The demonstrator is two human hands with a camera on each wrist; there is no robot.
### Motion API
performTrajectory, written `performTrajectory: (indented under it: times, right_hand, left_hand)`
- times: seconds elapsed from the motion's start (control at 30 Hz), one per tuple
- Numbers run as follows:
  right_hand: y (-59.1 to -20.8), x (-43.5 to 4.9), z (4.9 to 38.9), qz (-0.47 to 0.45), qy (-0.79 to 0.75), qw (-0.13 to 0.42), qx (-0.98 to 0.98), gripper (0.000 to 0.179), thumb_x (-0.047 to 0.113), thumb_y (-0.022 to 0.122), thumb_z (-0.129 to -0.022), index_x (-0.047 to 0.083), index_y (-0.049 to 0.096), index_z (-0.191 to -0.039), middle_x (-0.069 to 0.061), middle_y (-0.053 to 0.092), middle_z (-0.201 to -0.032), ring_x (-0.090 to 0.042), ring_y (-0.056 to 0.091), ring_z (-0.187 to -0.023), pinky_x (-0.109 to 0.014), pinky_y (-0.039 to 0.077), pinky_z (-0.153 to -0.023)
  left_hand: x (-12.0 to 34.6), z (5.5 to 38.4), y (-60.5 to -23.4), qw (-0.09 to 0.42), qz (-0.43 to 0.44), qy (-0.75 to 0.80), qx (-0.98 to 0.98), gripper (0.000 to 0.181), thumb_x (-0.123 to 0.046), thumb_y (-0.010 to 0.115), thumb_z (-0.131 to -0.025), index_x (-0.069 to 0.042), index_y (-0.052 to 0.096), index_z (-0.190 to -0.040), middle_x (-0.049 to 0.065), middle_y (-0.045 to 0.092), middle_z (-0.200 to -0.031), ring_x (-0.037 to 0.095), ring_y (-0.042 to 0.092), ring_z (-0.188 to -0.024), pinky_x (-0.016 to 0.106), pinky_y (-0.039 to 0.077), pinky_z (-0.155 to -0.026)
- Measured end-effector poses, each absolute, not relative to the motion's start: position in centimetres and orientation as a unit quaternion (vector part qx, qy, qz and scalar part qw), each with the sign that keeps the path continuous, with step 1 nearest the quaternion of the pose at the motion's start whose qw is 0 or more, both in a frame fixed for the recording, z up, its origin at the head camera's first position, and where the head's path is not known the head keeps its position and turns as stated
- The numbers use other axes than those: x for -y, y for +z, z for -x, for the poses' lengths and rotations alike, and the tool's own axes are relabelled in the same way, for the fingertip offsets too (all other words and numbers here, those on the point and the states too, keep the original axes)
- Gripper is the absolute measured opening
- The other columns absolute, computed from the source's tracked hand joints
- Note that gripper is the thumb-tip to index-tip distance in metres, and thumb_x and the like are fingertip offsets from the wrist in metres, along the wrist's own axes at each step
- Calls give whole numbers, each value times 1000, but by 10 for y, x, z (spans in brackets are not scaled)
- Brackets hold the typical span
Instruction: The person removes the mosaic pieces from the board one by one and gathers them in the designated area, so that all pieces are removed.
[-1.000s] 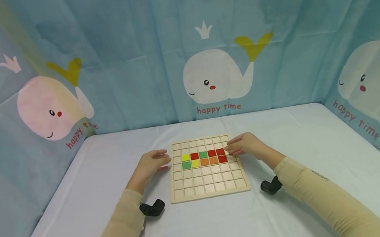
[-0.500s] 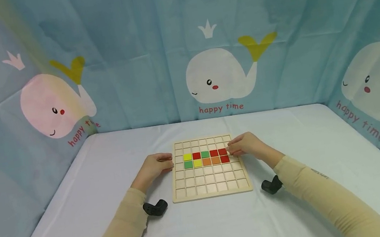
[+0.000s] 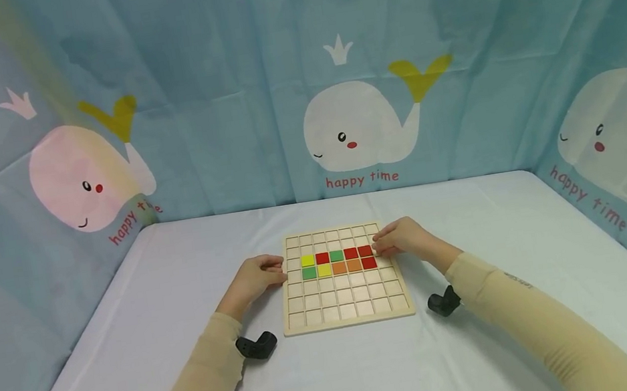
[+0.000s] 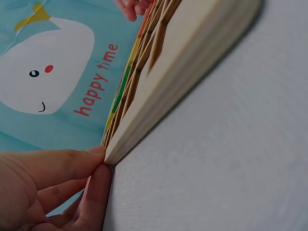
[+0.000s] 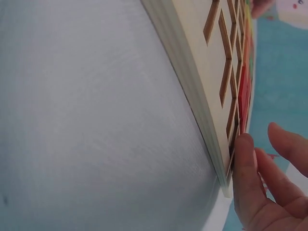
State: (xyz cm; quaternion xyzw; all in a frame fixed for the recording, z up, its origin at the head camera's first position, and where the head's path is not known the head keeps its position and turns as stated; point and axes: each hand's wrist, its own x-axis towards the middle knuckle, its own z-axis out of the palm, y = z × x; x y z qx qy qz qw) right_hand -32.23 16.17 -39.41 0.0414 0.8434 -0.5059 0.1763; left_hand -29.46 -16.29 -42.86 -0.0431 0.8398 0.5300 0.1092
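Observation:
A square wooden grid board (image 3: 347, 314) lies flat on the table, bearing two rows of coloured tiles. Yellow, red, green and red tiles make up the far row; the near row has a green tile (image 3: 309, 273), a yellow tile (image 3: 324, 270), orange tiles and a red tile (image 3: 369, 263). My left hand (image 3: 251, 282) pinches the board's left edge between thumb and finger, as the left wrist view shows. On the other side, my right hand (image 3: 408, 240) rests its thumb on the board beside the end red tiles, its other fingers raised and apart.
White cloth covers the table (image 3: 341, 380). Behind it hangs a blue curtain (image 3: 222, 155) printed with whales. A black wrist-worn device (image 3: 257, 346) sits by the left sleeve, and another black device (image 3: 444, 302) by the right.
The left hand's spread fingers have come together and taken hold of the board's left edge. The right hand stays at almost the same place, and the tiles keep their positions.

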Motion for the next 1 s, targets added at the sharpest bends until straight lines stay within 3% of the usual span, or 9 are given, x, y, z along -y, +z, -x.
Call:
performTrajectory:
  times: [0.37, 1.0]
  right_hand:
    - [-399, -157, 324, -46, -519, 188, -833, 30, 10, 73, -89, -5, 71, -115, -13, 77, -103, -8, 72, -73, -25, 59, -75]
    - [-400, -151, 331, -43, -499, 179, -847, 23, 10, 73, -89, -6, 74, -105, -13, 77, -93, -7, 69, -62, -22, 58, -66]
  left_hand:
    - [161, 293, -429, 108, 41, 526, -843, 46, -3, 71, -89, 0, 59, -133, 14, 64, -116, 19, 61, -102, 25, 55, -82]
    - [163, 293, -430, 103, 34, 524, -845, 45, -5, 71, -89, 0, 59, -132, 15, 63, -118, 21, 61, -105, 25, 55, -82]
